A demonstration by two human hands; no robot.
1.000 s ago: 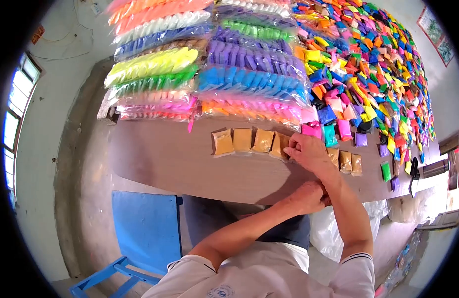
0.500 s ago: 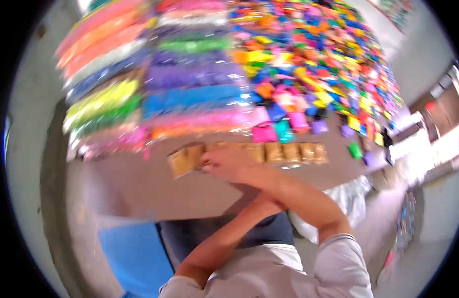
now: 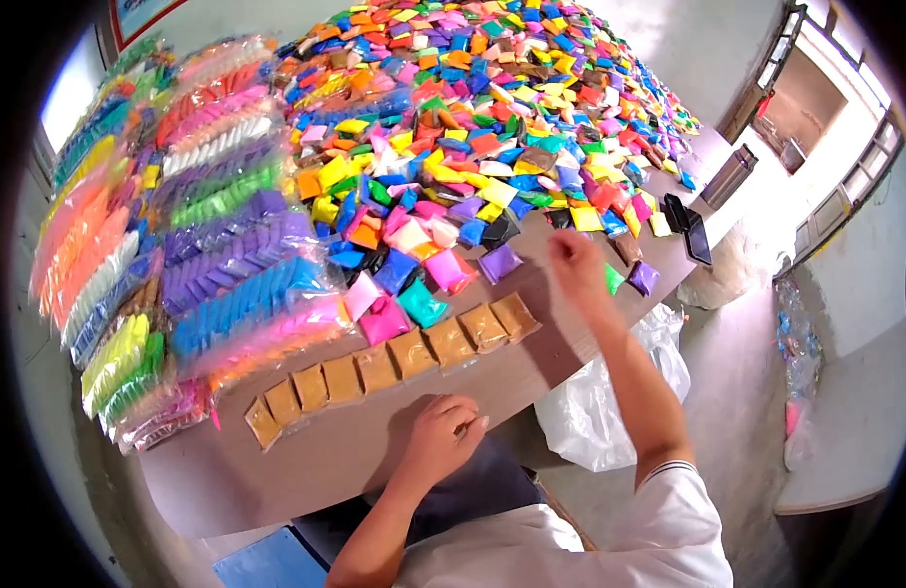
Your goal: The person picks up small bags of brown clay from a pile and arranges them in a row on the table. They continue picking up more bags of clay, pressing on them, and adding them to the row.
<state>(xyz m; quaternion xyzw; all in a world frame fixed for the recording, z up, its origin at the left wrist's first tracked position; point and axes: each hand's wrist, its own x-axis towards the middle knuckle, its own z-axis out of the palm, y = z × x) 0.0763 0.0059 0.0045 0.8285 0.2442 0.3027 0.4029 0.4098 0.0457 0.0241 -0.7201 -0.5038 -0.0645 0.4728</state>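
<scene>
A slightly curved row of tan-brown packets [image 3: 378, 369], laid edge to edge, lies on the table. My left hand [image 3: 443, 436] is just below the row at the table's front edge, fingers curled in and nothing showing in them. To the right of the row's end, my right hand [image 3: 576, 265] is over the table with its fingers closed; whether anything is inside them is hidden. Near that hand are a purple packet [image 3: 499, 263] and a green packet [image 3: 613, 279]. Pink and teal packets, including a teal one [image 3: 422, 304], lie just behind the row.
A large heap of mixed coloured packets [image 3: 531, 108] covers the back. Clear bags of sorted packets [image 3: 237, 245] stack at the left. A dark phone-like object [image 3: 696, 235] and a metal flask [image 3: 729, 176] stand at the right; a white plastic bag [image 3: 610, 402] hangs below the edge.
My right hand has moved from the row's left part to the right, near the heap. My arms are uncrossed, and my left hand now shows at the table's front edge. The view has turned.
</scene>
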